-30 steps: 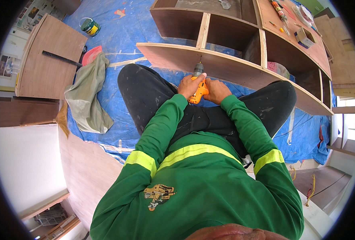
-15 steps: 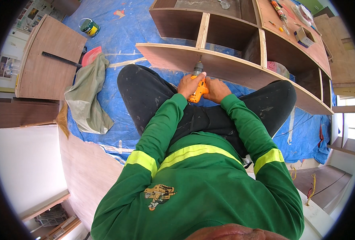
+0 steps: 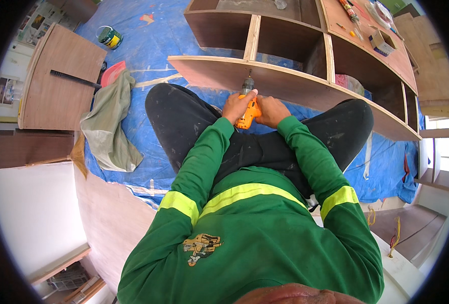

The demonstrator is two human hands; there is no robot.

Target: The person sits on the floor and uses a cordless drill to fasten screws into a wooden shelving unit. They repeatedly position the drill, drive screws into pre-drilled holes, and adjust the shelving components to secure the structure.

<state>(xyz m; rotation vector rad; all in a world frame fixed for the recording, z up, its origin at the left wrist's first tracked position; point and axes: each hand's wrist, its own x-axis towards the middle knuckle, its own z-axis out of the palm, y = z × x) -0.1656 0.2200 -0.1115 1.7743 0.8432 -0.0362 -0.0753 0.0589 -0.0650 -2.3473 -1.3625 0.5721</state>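
An orange cordless drill [image 3: 248, 112] is held between both hands in front of my lap, its dark chuck pointing away from me. My left hand [image 3: 236, 106] wraps the drill body from the left, thumb on top. My right hand [image 3: 272, 111] closes round the grip side from the right; some of its fingers are hidden. The drill's tip meets the face of a long plywood panel [image 3: 285, 87], just below an upright divider [image 3: 252, 38] of the open wooden cabinet frame. Whether a screw or only a bit is at the tip, I cannot tell.
Blue tarpaulin [image 3: 153, 30] covers the floor. A paint can [image 3: 109, 37], a grey-green cloth [image 3: 112, 119] and a plywood box [image 3: 62, 81] lie to the left. On the cabinet's right section sit a sealant tube [image 3: 349, 10] and a small open carton [image 3: 382, 43].
The view has shifted slightly, moving the cabinet and drill a little up and left in the picture. Both hands keep their hold on the drill, and its tip stays at the panel.
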